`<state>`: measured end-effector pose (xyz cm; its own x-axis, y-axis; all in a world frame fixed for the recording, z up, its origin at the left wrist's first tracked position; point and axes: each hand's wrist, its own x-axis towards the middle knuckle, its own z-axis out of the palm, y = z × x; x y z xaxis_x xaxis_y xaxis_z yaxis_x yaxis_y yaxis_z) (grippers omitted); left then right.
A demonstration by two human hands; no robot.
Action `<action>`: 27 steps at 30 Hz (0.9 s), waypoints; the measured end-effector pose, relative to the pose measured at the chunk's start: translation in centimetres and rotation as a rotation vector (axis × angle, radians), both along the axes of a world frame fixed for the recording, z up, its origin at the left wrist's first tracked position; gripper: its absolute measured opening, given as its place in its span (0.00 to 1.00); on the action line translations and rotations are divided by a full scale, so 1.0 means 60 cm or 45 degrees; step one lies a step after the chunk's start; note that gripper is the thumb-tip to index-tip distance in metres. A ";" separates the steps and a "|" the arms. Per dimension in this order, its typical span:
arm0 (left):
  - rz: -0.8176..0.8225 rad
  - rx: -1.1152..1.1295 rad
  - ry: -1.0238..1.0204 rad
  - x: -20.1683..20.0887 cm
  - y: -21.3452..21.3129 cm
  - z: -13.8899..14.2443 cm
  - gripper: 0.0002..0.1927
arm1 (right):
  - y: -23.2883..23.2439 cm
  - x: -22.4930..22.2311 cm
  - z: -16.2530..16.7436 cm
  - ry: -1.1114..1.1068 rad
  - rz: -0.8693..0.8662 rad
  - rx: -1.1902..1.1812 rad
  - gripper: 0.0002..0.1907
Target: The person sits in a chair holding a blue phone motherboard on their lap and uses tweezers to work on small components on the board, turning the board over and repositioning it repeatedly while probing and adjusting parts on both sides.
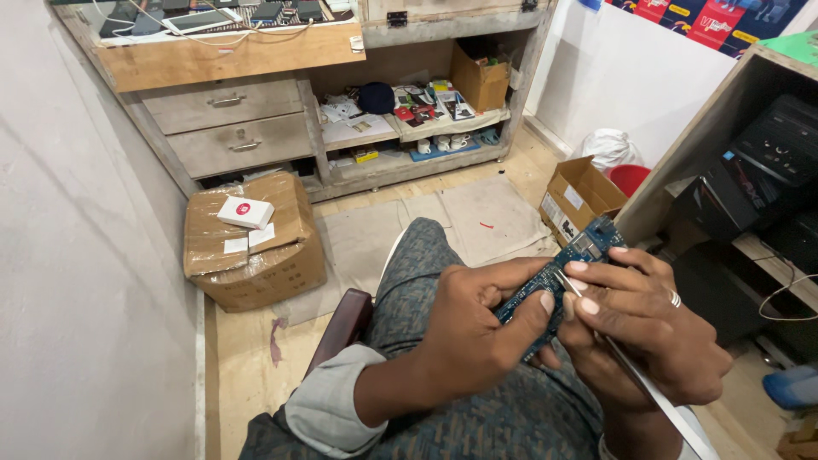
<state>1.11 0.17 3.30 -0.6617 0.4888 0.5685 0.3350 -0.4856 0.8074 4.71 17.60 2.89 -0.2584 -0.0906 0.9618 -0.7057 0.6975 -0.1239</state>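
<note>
**Holding a blue board over a lap**

Sitting on a dark red chair (345,319), a person is holding a small blue flat circuit board (562,274) up over their lap. The left hand (477,328) is curling around the lower end of the board, with the thumb pressing on its top face and the other fingers going behind it. The right hand (648,328) is sitting just beside the board on its right side. Its fingers are pressing together on a thin, long silver metal tool (635,375), and some fingertips are touching the board's edge. The tip of the tool is resting on the board near the thumb. A silver ring (674,299) is showing on one finger of the right hand. The left arm is wearing a grey rolled-up sleeve (328,405), and the legs below the board are wearing dark patterned trousers (426,255).

Far to the left of the board, a big brown taped cardboard box (256,243) is sitting on the floor, and a little white box with a red spot (245,211) is lying on top of it. Just past the board's top end, a small open cardboard box (579,196) is standing on the floor. Well above the board, a pale wooden desk with two drawers (226,128) is standing against the wall, with shelves full of small things beside it.
</note>
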 end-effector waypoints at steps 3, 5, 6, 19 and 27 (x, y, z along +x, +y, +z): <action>0.003 0.003 0.015 0.000 0.000 0.000 0.17 | -0.001 -0.001 -0.001 0.006 0.004 -0.001 0.10; 0.008 0.009 0.015 0.002 0.000 0.000 0.17 | -0.002 -0.001 0.000 0.017 0.008 -0.001 0.10; 0.004 0.003 0.014 0.002 0.000 0.000 0.17 | -0.002 -0.002 0.000 0.023 0.006 -0.001 0.10; 0.041 -0.043 0.027 0.001 -0.003 0.006 0.16 | -0.003 0.002 0.010 -0.042 0.011 -0.030 0.08; 0.024 -0.050 0.018 0.000 -0.002 0.008 0.17 | 0.000 -0.004 0.004 -0.004 -0.001 -0.001 0.10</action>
